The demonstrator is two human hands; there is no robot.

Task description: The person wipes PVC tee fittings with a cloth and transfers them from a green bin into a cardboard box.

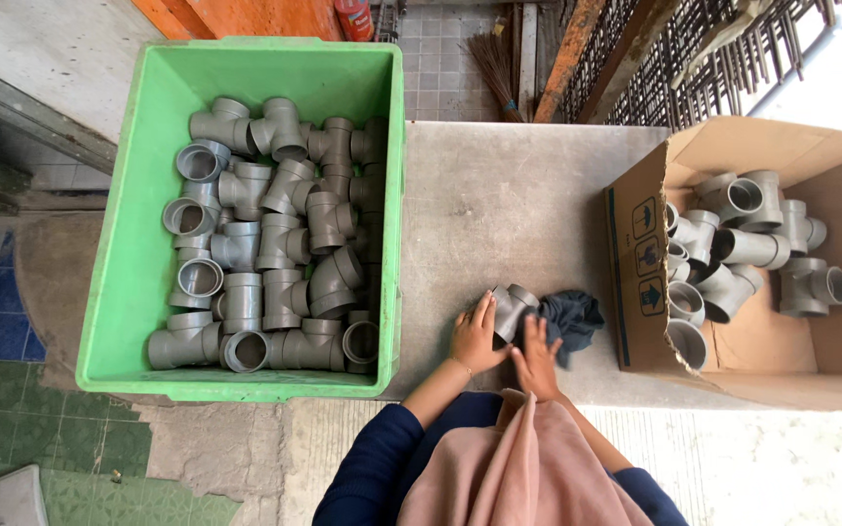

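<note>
A grey plastic tee pipe fitting [514,304] lies on the concrete bench top [509,205] near its front edge. My left hand [477,336] holds the fitting from its left side. My right hand [538,356] presses a dark blue-grey cloth [575,319] against the fitting's right side. Both arms wear dark blue sleeves, and a pink scarf hangs below them.
A green plastic crate [129,253] on the left holds several grey pipe fittings [275,244]. An open cardboard box [635,263] on the right holds several more fittings [743,244]. Rebar mesh, a broom and orange boards stand behind the bench.
</note>
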